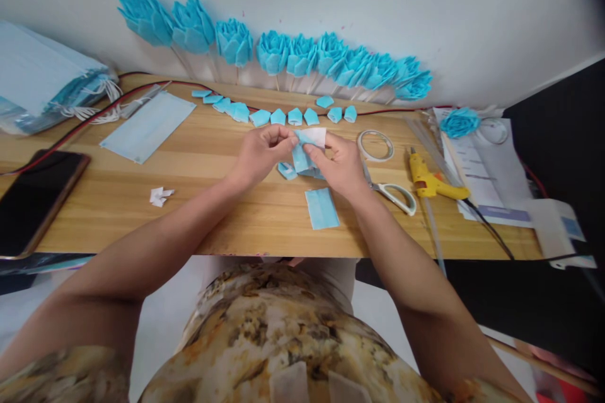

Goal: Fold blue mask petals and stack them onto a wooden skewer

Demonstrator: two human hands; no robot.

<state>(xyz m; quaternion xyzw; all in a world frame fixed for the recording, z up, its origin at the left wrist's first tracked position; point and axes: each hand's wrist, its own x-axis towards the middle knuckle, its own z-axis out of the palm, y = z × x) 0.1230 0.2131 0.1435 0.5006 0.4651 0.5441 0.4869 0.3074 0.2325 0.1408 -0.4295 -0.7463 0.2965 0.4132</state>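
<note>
Centrally, left hand, right hand, fingers pinching blue sheet, scissors alongside, bare wood toward front edge.

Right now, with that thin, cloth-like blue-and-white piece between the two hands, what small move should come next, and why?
Probably folding the white corner flap inward: the left hand and right hand both pinch the thin, cloth-like blue-and-white piece, that flap sticks out, and small, folded, pointed light-blue pieces lie in a rough row just beyond.

One close head-worn view, forward and down onto hands and tabletop.
</note>
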